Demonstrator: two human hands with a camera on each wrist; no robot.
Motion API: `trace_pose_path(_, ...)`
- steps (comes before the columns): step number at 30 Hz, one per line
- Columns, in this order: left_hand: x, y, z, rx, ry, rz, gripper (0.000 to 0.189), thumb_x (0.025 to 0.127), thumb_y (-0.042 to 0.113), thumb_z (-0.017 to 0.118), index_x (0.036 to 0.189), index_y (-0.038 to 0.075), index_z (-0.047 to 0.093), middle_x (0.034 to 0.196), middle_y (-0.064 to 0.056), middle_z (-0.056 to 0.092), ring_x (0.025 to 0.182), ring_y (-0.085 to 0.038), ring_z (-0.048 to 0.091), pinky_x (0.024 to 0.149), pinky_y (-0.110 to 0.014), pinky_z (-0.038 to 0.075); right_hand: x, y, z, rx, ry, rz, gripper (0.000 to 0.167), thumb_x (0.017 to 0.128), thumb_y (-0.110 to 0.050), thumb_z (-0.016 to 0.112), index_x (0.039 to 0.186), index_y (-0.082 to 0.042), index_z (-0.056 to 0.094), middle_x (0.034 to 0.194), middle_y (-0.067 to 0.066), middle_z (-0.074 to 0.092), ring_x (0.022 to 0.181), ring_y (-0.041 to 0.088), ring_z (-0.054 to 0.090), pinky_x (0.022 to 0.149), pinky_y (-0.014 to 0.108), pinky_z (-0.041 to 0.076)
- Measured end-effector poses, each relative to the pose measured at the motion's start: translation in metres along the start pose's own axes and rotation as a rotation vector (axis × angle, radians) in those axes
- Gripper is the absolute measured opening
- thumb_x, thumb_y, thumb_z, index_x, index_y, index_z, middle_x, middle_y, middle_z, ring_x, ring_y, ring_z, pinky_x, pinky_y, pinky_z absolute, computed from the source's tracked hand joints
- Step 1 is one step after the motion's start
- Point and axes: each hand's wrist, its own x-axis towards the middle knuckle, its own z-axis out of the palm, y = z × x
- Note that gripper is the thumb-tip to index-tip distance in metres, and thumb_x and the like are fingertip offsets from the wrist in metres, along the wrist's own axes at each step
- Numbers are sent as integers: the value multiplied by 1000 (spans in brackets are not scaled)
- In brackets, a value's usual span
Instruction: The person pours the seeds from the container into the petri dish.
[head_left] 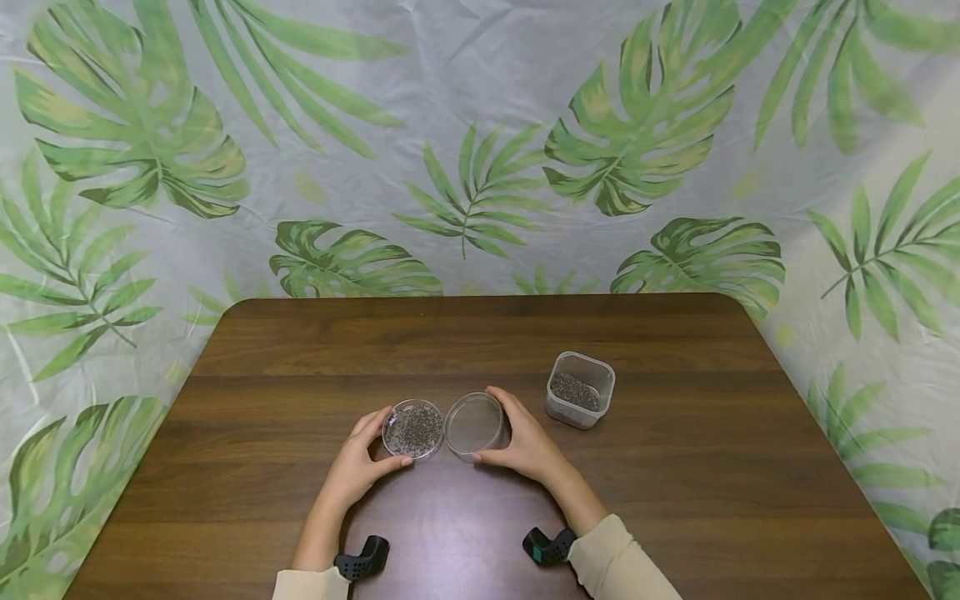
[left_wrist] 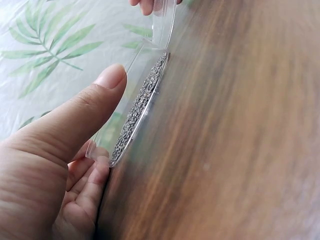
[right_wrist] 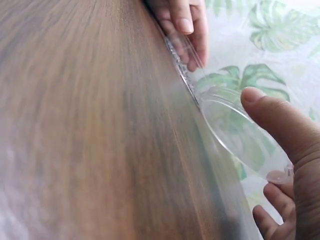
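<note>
My left hand [head_left: 362, 461] holds a clear round petri dish [head_left: 413, 430] by its rim, thumb at the near side and fingers at the far left. Small grey speckled seeds [left_wrist: 139, 107], which look like chia, cover the dish's bottom in a thin layer. To the right, a clear round lid [head_left: 474, 423] is pinched between thumb and fingers of my right hand [head_left: 525, 437]. The right wrist view shows this lid [right_wrist: 245, 132] tilted, its left edge right beside the dish; whether they touch I cannot tell.
A squarish clear plastic tub [head_left: 581, 390] with more of the same seeds stands to the right, beyond my right hand. The brown wooden table [head_left: 300, 350] meets a leaf-print cloth [head_left: 480, 100] at its far edge. Each wrist wears a black camera band.
</note>
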Motion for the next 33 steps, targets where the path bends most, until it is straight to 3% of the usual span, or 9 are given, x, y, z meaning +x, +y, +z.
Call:
trace_pose_path(11, 0, -1, 1, -5, 3, 5, 85, 64, 29, 80, 134, 0, 40, 129, -15, 42, 118, -30, 41, 95, -48, 31, 5, -7, 2, 32, 22, -40, 98, 60, -38, 83, 138, -6, 32, 136, 3, 37, 122, 17, 37, 96, 42, 33)
trace_pose_path(20, 0, -2, 0, 6, 14, 10, 86, 64, 29, 80, 133, -1, 40, 129, -15, 42, 117, -31, 42, 95, -49, 32, 9, -12, 4, 52, -8, -36, 101, 63, -47, 78, 140, -8, 27, 140, 0, 32, 127, 16, 30, 98, 42, 30)
trace_pose_path(33, 1, -4, 2, 5, 20, 16, 86, 64, 30, 81, 133, -1, 40, 129, -15, 43, 116, -30, 43, 94, -49, 32, 17, -19, 9, 92, -6, -65, 100, 62, -40, 80, 140, -10, 26, 140, 2, 32, 126, 19, 31, 98, 44, 31)
